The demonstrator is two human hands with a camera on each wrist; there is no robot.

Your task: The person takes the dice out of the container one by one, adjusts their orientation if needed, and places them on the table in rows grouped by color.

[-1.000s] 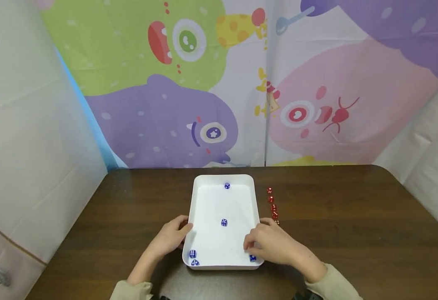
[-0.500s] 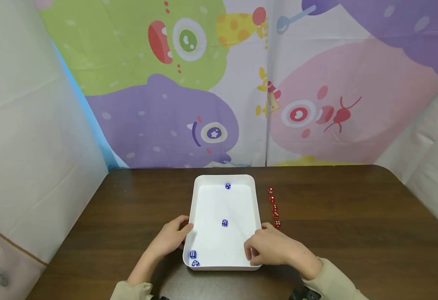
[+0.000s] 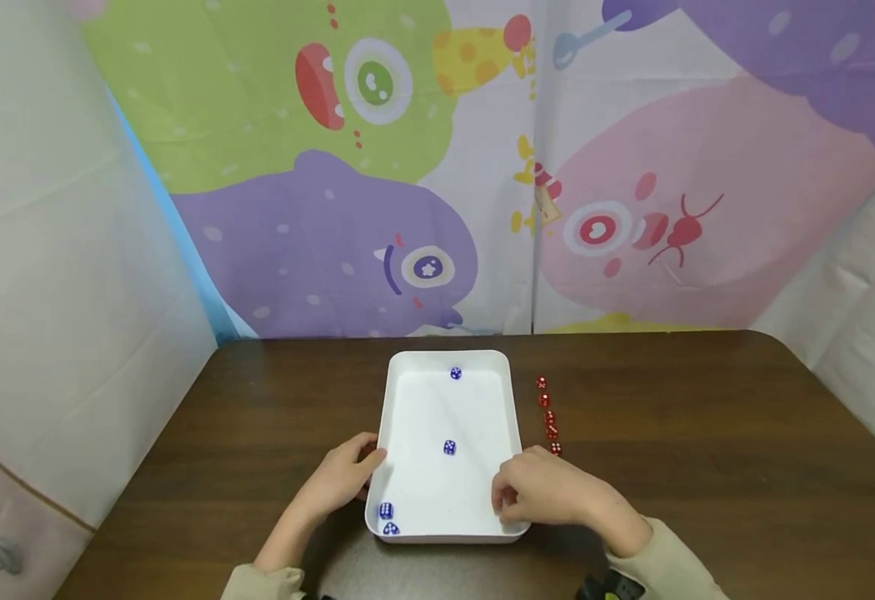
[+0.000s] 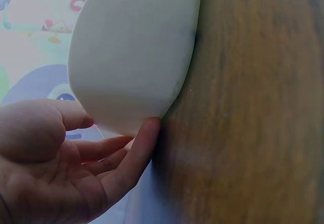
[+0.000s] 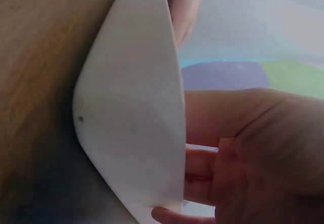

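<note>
A white tray (image 3: 422, 412) lies on the table with blue dice in it: one die (image 3: 456, 373) far back, another die (image 3: 449, 447) mid-tray, and two dice, one (image 3: 386, 510) just behind the other (image 3: 391, 528), in the front left corner. My left hand (image 3: 342, 472) grips the tray's left side, thumb at the rim and fingers against the outer wall, as the left wrist view (image 4: 83, 165) confirms. My right hand (image 3: 546, 490) reaches over the right rim, thumb and fingers curled together at the front right corner. They cover the blue die there; the tray wall also hides it in the right wrist view.
A row of several red dice (image 3: 545, 400) runs along the brown table (image 3: 670, 433) just right of the tray, its near end close to my right hand. A cartoon-printed curtain (image 3: 317, 250) hangs behind the table's far edge.
My right thumb and fingers have closed over the blue die in the front right corner, which showed beneath them a second ago. My left hand and the other dice stay where they were.
</note>
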